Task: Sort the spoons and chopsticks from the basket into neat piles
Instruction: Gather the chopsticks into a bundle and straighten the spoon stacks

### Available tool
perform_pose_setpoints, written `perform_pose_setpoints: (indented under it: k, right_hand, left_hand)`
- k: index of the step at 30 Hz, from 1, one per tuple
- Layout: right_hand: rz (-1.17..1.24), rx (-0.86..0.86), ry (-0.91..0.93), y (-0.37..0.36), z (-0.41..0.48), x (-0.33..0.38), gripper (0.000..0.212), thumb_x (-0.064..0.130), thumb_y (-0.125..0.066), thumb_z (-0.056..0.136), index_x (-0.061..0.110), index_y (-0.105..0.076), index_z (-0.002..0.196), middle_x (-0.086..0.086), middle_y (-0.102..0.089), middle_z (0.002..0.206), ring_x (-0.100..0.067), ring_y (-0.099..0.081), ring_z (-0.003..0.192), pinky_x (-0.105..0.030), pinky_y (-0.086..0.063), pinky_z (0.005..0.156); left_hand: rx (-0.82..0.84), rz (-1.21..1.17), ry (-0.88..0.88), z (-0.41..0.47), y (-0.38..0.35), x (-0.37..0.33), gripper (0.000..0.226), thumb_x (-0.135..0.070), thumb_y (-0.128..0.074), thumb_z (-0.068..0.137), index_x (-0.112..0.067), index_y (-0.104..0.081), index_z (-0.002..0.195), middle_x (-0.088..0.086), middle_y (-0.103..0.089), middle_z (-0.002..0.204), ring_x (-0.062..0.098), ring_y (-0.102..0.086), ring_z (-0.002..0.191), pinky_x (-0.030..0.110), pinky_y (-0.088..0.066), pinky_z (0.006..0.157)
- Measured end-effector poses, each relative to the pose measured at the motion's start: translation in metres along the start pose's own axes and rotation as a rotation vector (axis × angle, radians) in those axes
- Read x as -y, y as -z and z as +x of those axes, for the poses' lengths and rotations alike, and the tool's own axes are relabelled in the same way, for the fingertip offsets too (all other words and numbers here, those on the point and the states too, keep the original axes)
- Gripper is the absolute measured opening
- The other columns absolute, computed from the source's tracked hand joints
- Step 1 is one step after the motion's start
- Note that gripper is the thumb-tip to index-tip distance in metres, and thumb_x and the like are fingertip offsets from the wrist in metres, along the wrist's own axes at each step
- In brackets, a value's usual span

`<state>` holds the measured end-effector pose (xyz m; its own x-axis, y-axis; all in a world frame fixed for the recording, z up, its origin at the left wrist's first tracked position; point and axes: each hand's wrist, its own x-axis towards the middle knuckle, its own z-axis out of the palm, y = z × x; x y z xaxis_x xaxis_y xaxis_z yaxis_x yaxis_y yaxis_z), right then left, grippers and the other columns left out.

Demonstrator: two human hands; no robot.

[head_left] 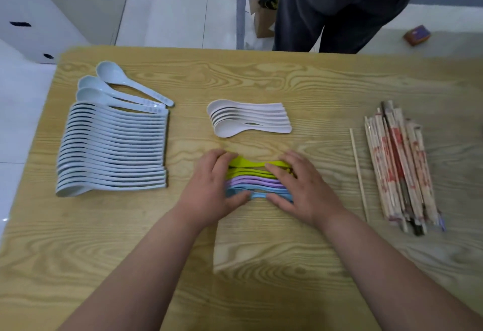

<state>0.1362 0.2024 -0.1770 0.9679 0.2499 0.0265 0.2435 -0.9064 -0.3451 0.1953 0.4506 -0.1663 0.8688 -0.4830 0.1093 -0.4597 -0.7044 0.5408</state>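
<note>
Left hand (209, 187), right hand (304, 187) grip coloured spoons (251, 177), away from edges

Two bare forearms reach in from the lower edge and converge toward the middle of the bench (261, 79). The left hand (209, 187) lies palm down, fingers curved, thumb pointing inward on the near side. The right hand (303, 187) mirrors it, fingers flatter. Each grips one end of the row of coloured spoons (251, 176) between fingers and thumb, wrists low over the bench.
</note>
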Motion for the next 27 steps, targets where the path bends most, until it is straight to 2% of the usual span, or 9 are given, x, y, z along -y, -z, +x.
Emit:
perform_pose_setpoints:
  k: [3,8,10,13,16,18,20,23,27]
  right_hand:
    - [-0.007,0.008,0.034,-0.001,-0.004,-0.001,0.063,0.063,-0.049,0.093,0.024,-0.055,0.143,-0.015,-0.044,0.148,-0.035,-0.033,0.145,-0.050,-0.032,0.118]
    - [0.004,-0.046,0.055,-0.005,-0.003,-0.002,0.054,0.055,-0.054,0.095,0.022,-0.061,0.137,-0.014,-0.051,0.142,-0.037,-0.042,0.140,-0.057,-0.037,0.111]
    - [0.010,-0.072,0.067,-0.009,-0.004,-0.003,0.051,0.052,-0.056,0.095,0.021,-0.062,0.135,-0.016,-0.051,0.141,-0.037,-0.043,0.139,-0.058,-0.038,0.111]
    - [-0.002,-0.111,0.092,-0.012,-0.007,-0.001,0.049,0.048,-0.057,0.097,0.016,-0.064,0.134,-0.018,-0.051,0.142,-0.037,-0.043,0.139,-0.057,-0.038,0.110]
    - [-0.015,-0.143,0.120,-0.016,-0.007,0.001,0.047,0.043,-0.056,0.098,0.014,-0.063,0.134,-0.017,-0.053,0.142,-0.037,-0.044,0.139,-0.057,-0.040,0.109]
    - [-0.008,-0.170,0.143,-0.019,-0.008,0.002,0.044,0.039,-0.056,0.099,0.015,-0.064,0.134,-0.017,-0.055,0.140,-0.038,-0.047,0.136,-0.058,-0.040,0.108]
    - [0.002,-0.193,0.152,-0.020,-0.008,0.003,0.040,0.036,-0.059,0.098,0.015,-0.066,0.131,-0.017,-0.056,0.139,-0.038,-0.049,0.135,-0.058,-0.040,0.108]
    - [0.027,-0.223,0.152,-0.021,-0.008,0.004,0.037,0.034,-0.061,0.097,0.010,-0.066,0.126,-0.020,-0.056,0.138,-0.040,-0.050,0.133,-0.059,-0.041,0.106]
    - [0.023,-0.245,0.144,-0.024,-0.008,0.005,0.035,0.032,-0.064,0.095,0.006,-0.068,0.119,-0.021,-0.055,0.141,-0.040,-0.047,0.137,-0.058,-0.040,0.108]
  left_hand:
    - [0.023,-0.118,0.067,-0.004,0.004,0.000,0.075,-0.057,-0.069,0.073,-0.010,-0.056,0.129,0.009,-0.045,0.137,0.025,-0.051,0.124,0.039,-0.046,0.105]
    - [0.028,-0.170,0.128,-0.012,0.012,0.003,0.066,-0.058,-0.070,0.069,-0.011,-0.058,0.114,0.002,-0.038,0.149,0.011,-0.046,0.129,0.024,-0.040,0.103]
    - [0.043,-0.216,0.184,-0.013,0.012,0.001,0.054,-0.054,-0.072,0.074,-0.014,-0.060,0.108,-0.001,-0.041,0.148,0.005,-0.045,0.128,0.020,-0.038,0.104]
    - [-0.041,-0.338,0.395,-0.003,0.015,-0.009,0.017,-0.025,-0.073,0.088,-0.021,-0.062,0.101,-0.011,-0.061,0.125,-0.002,-0.058,0.108,0.023,-0.048,0.094]
    - [-0.098,-0.407,0.567,0.013,0.016,-0.012,0.028,-0.013,-0.066,0.091,-0.032,-0.061,0.111,-0.025,-0.064,0.100,-0.010,-0.061,0.087,0.016,-0.047,0.078]
    - [-0.084,-0.414,0.585,0.021,0.019,-0.010,0.034,-0.008,-0.062,0.088,-0.034,-0.065,0.110,-0.025,-0.064,0.097,-0.010,-0.060,0.084,0.013,-0.046,0.076]
    - [-0.067,-0.380,0.566,0.022,0.021,-0.007,0.035,-0.007,-0.061,0.087,-0.036,-0.069,0.104,-0.017,-0.066,0.099,-0.007,-0.060,0.085,0.011,-0.045,0.075]
    - [-0.082,-0.314,0.476,0.015,0.021,-0.001,0.029,-0.006,-0.065,0.086,-0.033,-0.070,0.097,-0.009,-0.065,0.103,0.003,-0.063,0.092,0.025,-0.051,0.086]
    - [-0.104,-0.330,0.391,-0.001,0.020,0.007,0.034,-0.003,-0.064,0.089,-0.036,-0.065,0.097,-0.016,-0.067,0.106,0.004,-0.065,0.101,0.029,-0.052,0.092]
